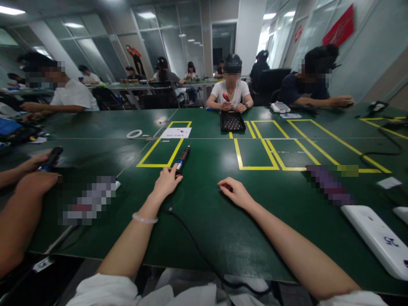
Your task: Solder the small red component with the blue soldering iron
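My left hand [168, 182] rests on the green table, its fingers closed over the rear end of a slim electric screwdriver [184, 157]. The tool is dark with a blue band, and its bit points away from me. My right hand [236, 192] lies on the table to the right, loosely curled, with a small gap between thumb and fingers and nothing visible in it. Between my forearms a black cable [191, 233] runs toward the table's near edge. Whether it joins the screwdriver is hidden.
Yellow tape rectangles [258, 168] mark the table. Ahead are a paper sheet [176, 133], a white ring [134, 134] and a black tray [233, 123] before a seated person. A white power bank [376, 240] lies right. At left, a co-worker's hands [36, 174] hold a dark tool.
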Action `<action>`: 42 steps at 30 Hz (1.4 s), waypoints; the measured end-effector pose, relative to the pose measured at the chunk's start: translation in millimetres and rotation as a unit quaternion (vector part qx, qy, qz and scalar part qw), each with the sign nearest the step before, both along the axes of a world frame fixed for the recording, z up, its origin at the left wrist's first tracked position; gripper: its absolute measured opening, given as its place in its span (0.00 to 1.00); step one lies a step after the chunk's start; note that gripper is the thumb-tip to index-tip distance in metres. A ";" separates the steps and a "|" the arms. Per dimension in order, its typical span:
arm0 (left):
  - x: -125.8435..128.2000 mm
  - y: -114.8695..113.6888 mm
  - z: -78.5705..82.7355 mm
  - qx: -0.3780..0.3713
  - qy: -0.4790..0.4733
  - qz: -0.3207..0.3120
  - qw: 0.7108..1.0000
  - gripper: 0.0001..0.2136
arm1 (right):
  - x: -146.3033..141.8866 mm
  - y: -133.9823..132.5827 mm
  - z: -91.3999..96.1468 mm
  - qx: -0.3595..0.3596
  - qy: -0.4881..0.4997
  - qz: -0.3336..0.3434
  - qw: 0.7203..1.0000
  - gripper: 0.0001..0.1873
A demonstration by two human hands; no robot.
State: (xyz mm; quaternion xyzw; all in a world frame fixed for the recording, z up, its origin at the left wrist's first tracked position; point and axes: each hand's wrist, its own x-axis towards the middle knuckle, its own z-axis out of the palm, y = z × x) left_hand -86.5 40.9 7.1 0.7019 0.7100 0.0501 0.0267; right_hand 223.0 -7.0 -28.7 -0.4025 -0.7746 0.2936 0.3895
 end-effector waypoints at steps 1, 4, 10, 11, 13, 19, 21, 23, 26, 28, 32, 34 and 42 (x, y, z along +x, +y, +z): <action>-15.9 6.2 -1.2 -0.003 0.003 0.016 1.000 0.30 | -0.1 0.1 -0.2 -0.001 0.000 0.000 1.000 0.08; -61.4 20.8 -3.4 -0.015 0.017 0.070 0.997 0.31 | -0.3 0.5 -0.5 -0.004 -0.001 0.000 1.000 0.08; -122.2 25.4 0.3 -0.012 0.044 0.133 0.990 0.31 | -0.3 0.6 -0.2 -0.006 -0.001 0.003 1.000 0.08; -126.2 23.8 0.9 -0.005 0.047 0.138 0.989 0.30 | -0.2 0.6 -0.3 -0.007 -0.001 0.004 1.000 0.08; -128.6 19.8 1.6 0.014 0.058 0.148 0.987 0.28 | 0.0 0.8 -0.5 -0.006 -0.001 0.004 1.000 0.08; -111.8 11.0 3.7 0.093 0.093 0.158 0.979 0.23 | 0.8 1.5 -1.2 -0.007 -0.006 0.006 1.000 0.08; -108.2 10.2 4.7 0.095 0.092 0.164 0.978 0.19 | 0.9 1.5 -1.4 -0.007 -0.006 0.006 1.000 0.08; -107.2 9.7 5.3 0.089 0.089 0.174 0.977 0.16 | 0.9 2.0 -2.0 -0.009 -0.006 0.007 1.000 0.08; -106.0 9.4 6.1 0.101 0.081 0.194 0.972 0.17 | 0.9 4.1 -4.0 -0.028 0.008 0.000 1.000 0.08; -99.4 10.2 7.4 0.138 0.059 0.195 0.969 0.18 | 1.0 6.0 -5.6 -0.051 0.025 -0.005 0.998 0.08; -56.0 12.9 11.6 0.150 -0.121 0.079 0.978 0.18 | 1.5 8.5 -7.6 -0.092 0.050 -0.004 0.994 0.10; -20.1 11.5 13.4 0.081 -0.250 -0.037 0.964 0.18 | 1.8 9.0 -8.0 -0.105 0.058 -0.001 0.993 0.10; 95.6 -16.1 7.6 -0.205 -0.460 -0.219 0.835 0.23 | 1.1 8.1 -8.4 -0.125 0.115 0.053 0.984 0.14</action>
